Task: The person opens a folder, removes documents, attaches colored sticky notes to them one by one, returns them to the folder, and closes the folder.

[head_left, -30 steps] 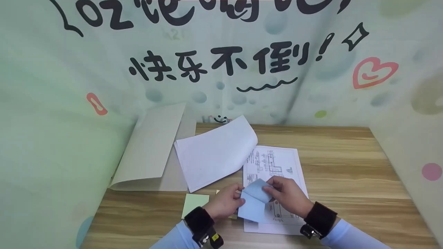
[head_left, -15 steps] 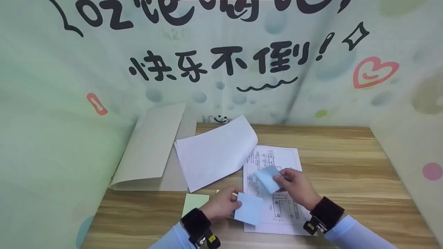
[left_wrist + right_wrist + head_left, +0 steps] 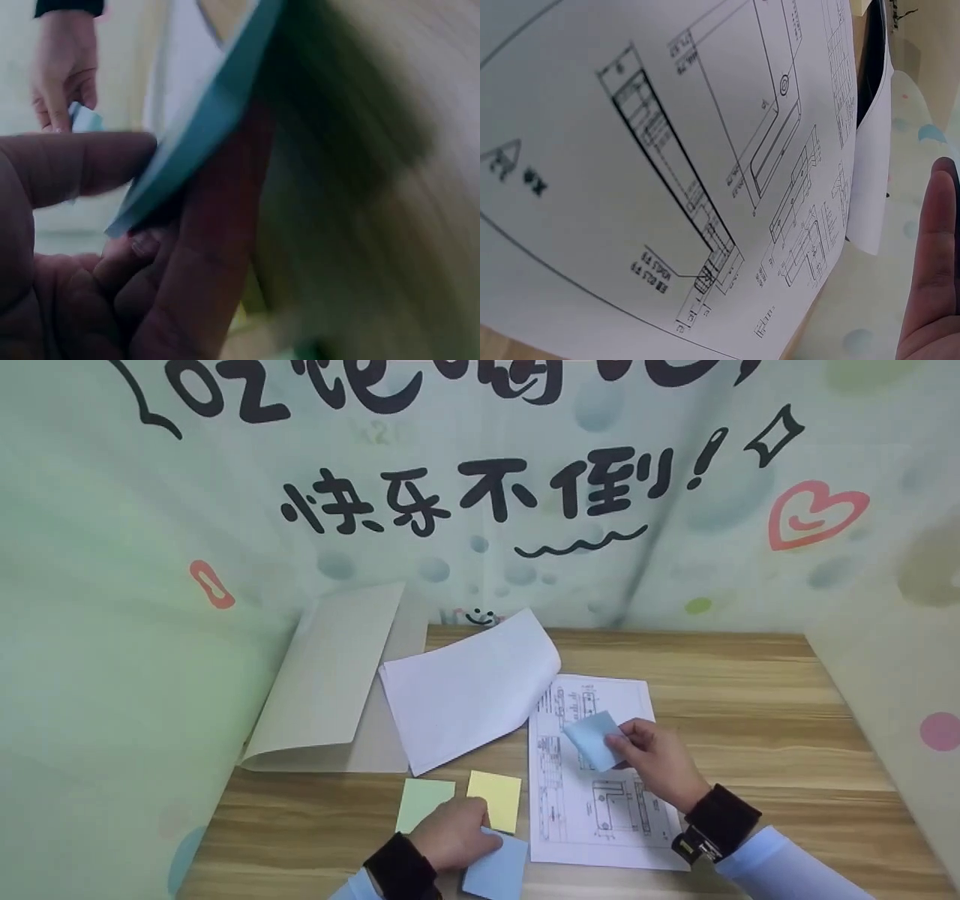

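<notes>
Pinched between thumb and fingers of my left hand [image 3: 452, 831] is a blue sticky note pad [image 3: 496, 866], low in the head view beside the drawing's lower left corner. The left wrist view shows the thickness of that blue pad [image 3: 199, 124] between thumb and fingers. My right hand [image 3: 660, 757] holds a single blue sticky note [image 3: 595, 740] by its right edge, above the printed technical drawing [image 3: 559, 840]. A yellow sticky note pad [image 3: 501, 795] and a green one [image 3: 424, 802] lie on the table near my left hand, both partly covered by it.
Behind the pads, white sheets [image 3: 469, 690] with a curled right edge overlap the drawing's top corner. A beige folder [image 3: 330, 682] stands partly open at the back left. A printed cloth [image 3: 480, 570] hangs behind the wooden table [image 3: 750, 720].
The blue note has come off the pad and moved right and slightly up with my right hand. My left hand has carried the pad left and down, uncovering the yellow pad.
</notes>
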{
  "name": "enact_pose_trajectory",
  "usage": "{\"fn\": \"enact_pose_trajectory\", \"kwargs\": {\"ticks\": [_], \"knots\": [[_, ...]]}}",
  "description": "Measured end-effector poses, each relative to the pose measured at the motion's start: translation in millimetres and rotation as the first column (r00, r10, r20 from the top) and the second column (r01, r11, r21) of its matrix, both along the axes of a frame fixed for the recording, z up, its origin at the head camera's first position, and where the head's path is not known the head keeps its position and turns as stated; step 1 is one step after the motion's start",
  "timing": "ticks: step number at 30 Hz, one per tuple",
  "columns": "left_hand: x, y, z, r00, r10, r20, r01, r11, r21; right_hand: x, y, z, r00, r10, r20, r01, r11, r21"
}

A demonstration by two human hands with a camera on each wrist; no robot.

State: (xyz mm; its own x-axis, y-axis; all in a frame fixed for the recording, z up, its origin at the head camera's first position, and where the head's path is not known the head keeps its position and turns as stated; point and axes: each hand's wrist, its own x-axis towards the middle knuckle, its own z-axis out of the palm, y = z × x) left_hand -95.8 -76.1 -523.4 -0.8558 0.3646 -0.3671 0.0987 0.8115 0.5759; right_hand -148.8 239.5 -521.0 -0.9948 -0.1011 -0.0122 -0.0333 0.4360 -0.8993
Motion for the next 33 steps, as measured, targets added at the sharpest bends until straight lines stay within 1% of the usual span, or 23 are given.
{"fn": "enact_pose_trajectory", "kwargs": {"ticks": [2,4,6,8,9,11,13,14,16,17,18,19,20,21,22,24,25,26,27,30,32,33], "knots": [[2.4,-0.8,-0.1,0.997,-0.032,-0.064,0.026,0.996,-0.084,-0.9,0,0.0,1.0,-0.001,0.005,0.001,1.0,0.012],[4.0,-0.8,0.7,0.989,-0.072,-0.126,0.051,0.985,-0.164,-1.4,0,-0.4,1.0,-0.004,0.011,0.003,1.0,0.019],[5.5,-0.2,1.2,0.974,-0.11,-0.198,0.062,0.97,-0.233,-1.4,2,-0.6,1.0,-0.006,0.011,0.006,1.0,0.029],[6.7,0.5,1.7,0.959,-0.128,-0.252,0.053,0.958,-0.283,-1.6,3,-1.0,1.0,-0.012,0.007,0.012,0.999,0.04],[7.2,0.8,2.6,0.953,-0.133,-0.271,0.048,0.953,-0.299,-1.8,3,-1.0,1.0,-0.017,0.004,0.016,0.999,0.047],[6.6,1.8,4.6,0.945,-0.137,-0.298,0.041,0.951,-0.307,-2.7,4,-1.6,1.0,-0.023,-0.01,0.023,0.997,0.069],[3.4,4.8,6.9,0.937,-0.147,-0.315,0.053,0.956,-0.289,-4.1,6,-2.1,0.999,-0.025,-0.033,0.028,0.996,0.086],[0.8,7.1,7.6,0.93,-0.157,-0.333,0.064,0.959,-0.275,-4.6,6,-2.0,0.998,-0.028,-0.048,0.033,0.995,0.099],[-5.6,13.3,7.8,0.9,-0.189,-0.393,0.094,0.964,-0.249,-5.6,7,-2.1,0.996,-0.035,-0.085,0.046,0.99,0.132],[-9.3,17.2,6.8,0.878,-0.212,-0.43,0.111,0.962,-0.248,-6.0,7,-2.3,0.994,-0.039,-0.107,0.055,0.987,0.15],[-13.1,21.5,5.0,0.848,-0.244,-0.471,0.139,0.959,-0.247,-6.4,7,-2.6,0.99,-0.043,-0.131,0.065,0.983,0.171],[-16.8,25.8,3.4,0.815,-0.281,-0.507,0.165,0.951,-0.262,-6.8,7,-2.5,0.986,-0.046,-0.16,0.077,0.977,0.197],[-20.2,30.0,1.7,0.783,-0.324,-0.532,0.193,0.938,-0.287,-7.4,6,-3.1,0.981,-0.047,-0.191,0.09,0.97,0.226],[-23.0,33.7,-0.1,0.754,-0.368,-0.544,0.221,0.922,-0.317,-8.3,5,-3.9,0.973,-0.044,-0.225,0.102,0.962,0.254],[-25.6,37.3,-1.9,0.731,-0.411,-0.545,0.249,0.904,-0.348,-9.6,4,-4.9,0.965,-0.035,-0.261,0.112,0.952,0.285],[-29.5,43.5,-4.6,0.698,-0.491,-0.522,0.305,0.863,-0.403,-13.1,2,-7.2,0.938,0.002,-0.346,0.13,0.925,0.357],[-30.7,45.9,-5.8,0.691,-0.519,-0.503,0.324,0.845,-0.426,-15.3,0,-8.6,0.921,0.029,-0.389,0.137,0.909,0.394],[-31.6,47.9,-7.0,0.692,-0.539,-0.48,0.342,0.83,-0.44,-17.7,-1,-10.2,0.9,0.063,-0.432,0.146,0.889,0.435],[-32.1,49.5,-7.5,0.695,-0.551,-0.463,0.355,0.822,-0.446,-20.2,-3,-11.5,0.874,0.102,-0.474,0.156,0.866,0.475],[-33.5,54.2,-8.9,0.706,-0.562,-0.43,0.376,0.813,-0.445,-28.2,-6,-15.2,0.796,0.218,-0.565,0.2,0.785,0.586],[-33.7,56.8,-9.0,0.716,-0.559,-0.418,0.381,0.814,-0.438,-32.5,-7,-17.7,0.756,0.289,-0.587,0.222,0.731,0.645],[-33.8,58.1,-9.0,0.722,-0.555,-0.413,0.381,0.817,-0.432,-34.2,-8,-19.2,0.745,0.319,-0.586,0.228,0.704,0.673]]}}
